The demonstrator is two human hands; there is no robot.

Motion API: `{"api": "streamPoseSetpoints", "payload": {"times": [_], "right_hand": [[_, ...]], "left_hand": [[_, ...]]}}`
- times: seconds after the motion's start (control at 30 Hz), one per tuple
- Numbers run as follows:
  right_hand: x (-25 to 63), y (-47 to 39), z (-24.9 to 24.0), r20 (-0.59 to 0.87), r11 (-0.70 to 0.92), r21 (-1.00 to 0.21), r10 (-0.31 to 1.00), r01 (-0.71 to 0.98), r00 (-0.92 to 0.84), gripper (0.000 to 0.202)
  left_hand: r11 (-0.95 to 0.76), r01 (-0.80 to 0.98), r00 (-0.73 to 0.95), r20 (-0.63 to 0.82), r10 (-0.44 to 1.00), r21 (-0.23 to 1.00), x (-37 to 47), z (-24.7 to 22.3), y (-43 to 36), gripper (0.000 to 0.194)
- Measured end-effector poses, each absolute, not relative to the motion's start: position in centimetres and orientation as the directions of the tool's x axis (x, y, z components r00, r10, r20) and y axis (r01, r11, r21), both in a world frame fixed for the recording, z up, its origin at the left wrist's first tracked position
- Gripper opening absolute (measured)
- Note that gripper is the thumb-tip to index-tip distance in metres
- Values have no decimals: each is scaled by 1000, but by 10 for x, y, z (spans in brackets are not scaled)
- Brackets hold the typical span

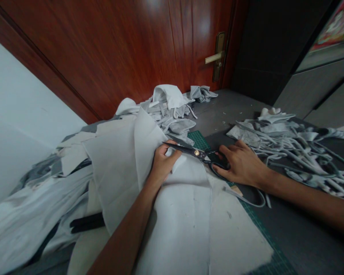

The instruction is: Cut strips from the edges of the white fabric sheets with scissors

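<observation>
A pale grey-white piece of fabric (183,214) lies draped across the middle of the view. My left hand (164,158) pinches a folded part of it near its upper edge. My right hand (240,162) has its fingers in the handles of black scissors (199,153). Their blades point left and reach to my left fingertips, over the fabric. Whether the blades touch the cloth I cannot tell. Under the fabric a cream sheet (235,225) rests on a green cutting mat (199,140).
Crumpled grey and white scraps (172,110) are heaped by the brown door (117,49). On the right lies a tangle of fabric strips (298,149). More cloth (46,217) is piled at the left against the white wall (23,103). A dark cabinet (263,49) stands at the back right.
</observation>
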State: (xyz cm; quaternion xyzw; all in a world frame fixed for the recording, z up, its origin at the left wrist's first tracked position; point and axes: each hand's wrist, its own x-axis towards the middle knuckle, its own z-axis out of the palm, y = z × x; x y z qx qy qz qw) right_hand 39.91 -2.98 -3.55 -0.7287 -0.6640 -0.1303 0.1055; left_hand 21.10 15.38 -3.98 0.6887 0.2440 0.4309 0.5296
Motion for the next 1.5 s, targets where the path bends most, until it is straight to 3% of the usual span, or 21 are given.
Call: {"api": "streamPoseSetpoints", "payload": {"times": [0.77, 1.5], "right_hand": [[403, -29, -36, 344, -132, 94, 934, 987, 92, 39], [401, -29, -34, 334, -159, 93, 935, 983, 120, 32]], "left_hand": [[-306, -111, 510, 319, 799, 945, 211, -38, 152, 16], [-285, -88, 510, 289, 810, 954, 211, -34, 149, 14]]}}
